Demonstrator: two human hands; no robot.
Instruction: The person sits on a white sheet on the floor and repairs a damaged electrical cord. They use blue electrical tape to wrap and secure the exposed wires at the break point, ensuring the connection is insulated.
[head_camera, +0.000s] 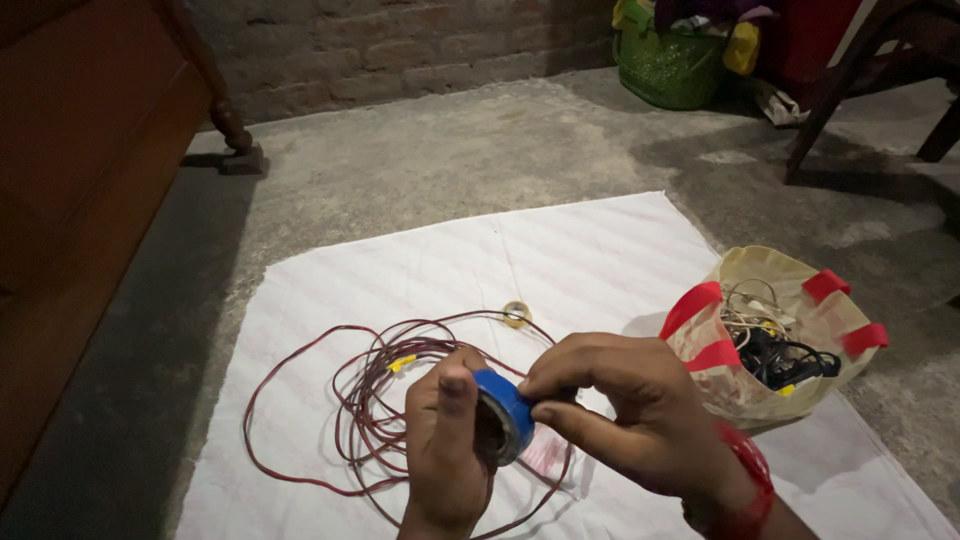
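Observation:
My left hand grips a roll of blue tape, thumb on its top edge. My right hand pinches the roll's outer edge with thumb and forefinger; a red band circles that wrist. Under both hands a loose coil of thin red wire lies on a white cloth, with a small yellow tag on one strand. A small yellowish tape roll sits on the cloth beyond the coil.
A beige bag with red handles holding tangled cables stands at the cloth's right edge. A dark wooden bed frame runs along the left. At the back stand a brick wall, a green basket and chair legs.

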